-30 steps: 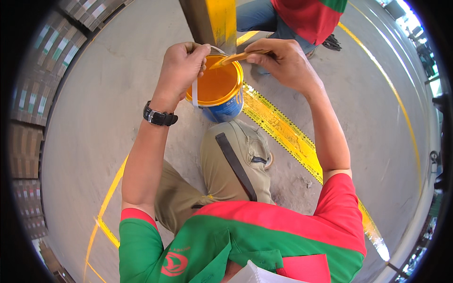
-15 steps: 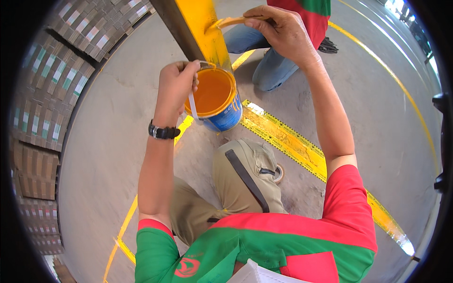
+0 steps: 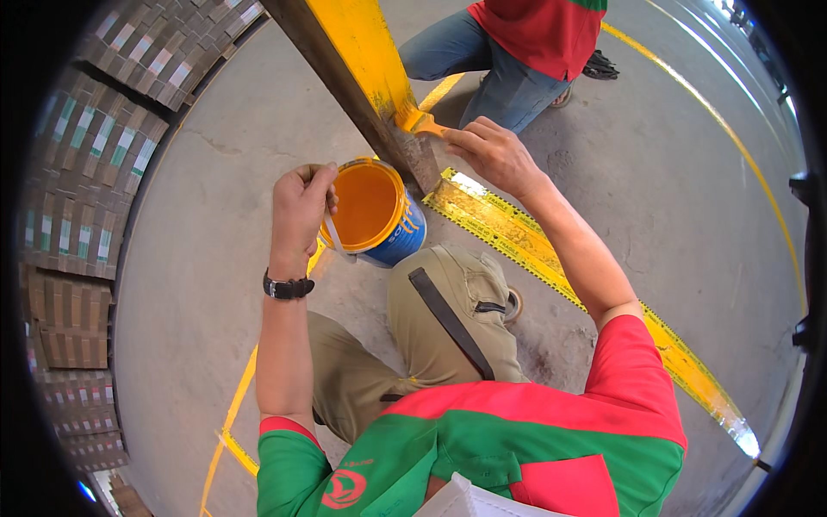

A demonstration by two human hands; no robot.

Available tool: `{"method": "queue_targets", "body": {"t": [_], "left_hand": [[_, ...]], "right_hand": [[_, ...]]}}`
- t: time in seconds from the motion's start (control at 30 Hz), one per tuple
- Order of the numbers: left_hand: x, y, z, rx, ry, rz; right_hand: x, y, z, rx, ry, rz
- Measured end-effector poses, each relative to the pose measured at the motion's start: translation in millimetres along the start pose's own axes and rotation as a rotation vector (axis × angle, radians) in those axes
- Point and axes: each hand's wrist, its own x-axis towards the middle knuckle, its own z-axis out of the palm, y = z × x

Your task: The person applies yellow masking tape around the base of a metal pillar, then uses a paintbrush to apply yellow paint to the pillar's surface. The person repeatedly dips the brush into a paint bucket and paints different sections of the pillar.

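Note:
My left hand (image 3: 301,205) is closed on the white handle of a blue paint bucket (image 3: 405,239), which has orange-yellow paint inside and round its rim. Between the fingers of my right hand (image 3: 500,155) is a paintbrush (image 3: 428,126), its bristles pressed against the lower part of a steel post (image 3: 366,56). Fresh yellow covers the post's front face down to the brush; below that the base is bare and grey-brown. The post's left side is dark. The bucket hangs just left of the post's foot, in front of my knee.
Another person in jeans (image 3: 482,69) kneels behind the post. Yellow floor strips edged with black-and-yellow tape (image 3: 551,263) run to the lower right. A roll of tape (image 3: 513,304) lies beside my knee. Stacked cardboard (image 3: 77,215) lines the left side.
The brush in my right hand has moved down the post to near its base. My left hand has lowered the bucket slightly, toward me and to the left.

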Motion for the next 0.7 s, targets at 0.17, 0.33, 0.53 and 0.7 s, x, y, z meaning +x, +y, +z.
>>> {"method": "queue_targets", "body": {"t": [0.17,0.33,0.53,0.7], "left_hand": [[-7.5,-25.6,-2.5,0.073,-0.025,-0.015],[-14.4,-62.4,-5.5,0.060,0.026,-0.100],[-21.7,-117.8,-7.7,0.037,0.027,-0.174],[-34.4,-150.7,-9.7,0.024,0.032,-0.225]], "right_hand": [[56.3,11.4,-24.0,-0.024,-0.049,0.002],[127.0,-3.1,-73.6,-0.154,0.206,-0.153],[111.0,3.5,-68.1,-0.065,0.446,-0.200],[10.4,10.8,-9.9,0.008,0.204,0.059]]}}
